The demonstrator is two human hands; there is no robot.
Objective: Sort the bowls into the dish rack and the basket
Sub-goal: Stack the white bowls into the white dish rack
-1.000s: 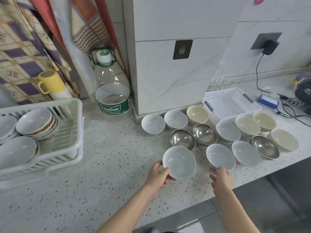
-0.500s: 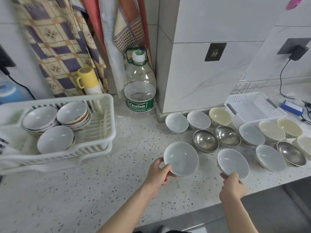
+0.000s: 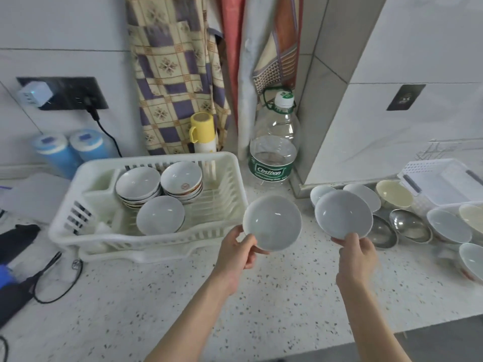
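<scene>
**Two bowls held up beside the dish rack**

The left hand (image 3: pixel 239 253) has its grip closed on the rim of a pale grey bowl (image 3: pixel 272 222), thumb over the near edge and fingers beneath. This bowl is held above the speckled surface (image 3: pixel 183 304), just right of the white dish rack (image 3: pixel 86 176) and close to its right wall. The right hand (image 3: pixel 356 257) pinches the near rim of a second grey bowl (image 3: pixel 343 214), further right of the rack and tilted toward the camera.

Inside the rack sit two stacks of bowls at the back and a single grey bowl (image 3: pixel 160 218) in front of them. Behind the rack's right corner stands a clear water bottle (image 3: pixel 274 145). Well right of the rack, more ceramic and steel bowls (image 3: pixel 410 226) lie clustered on the surface, with the white basket (image 3: pixel 418 171) behind them.
</scene>
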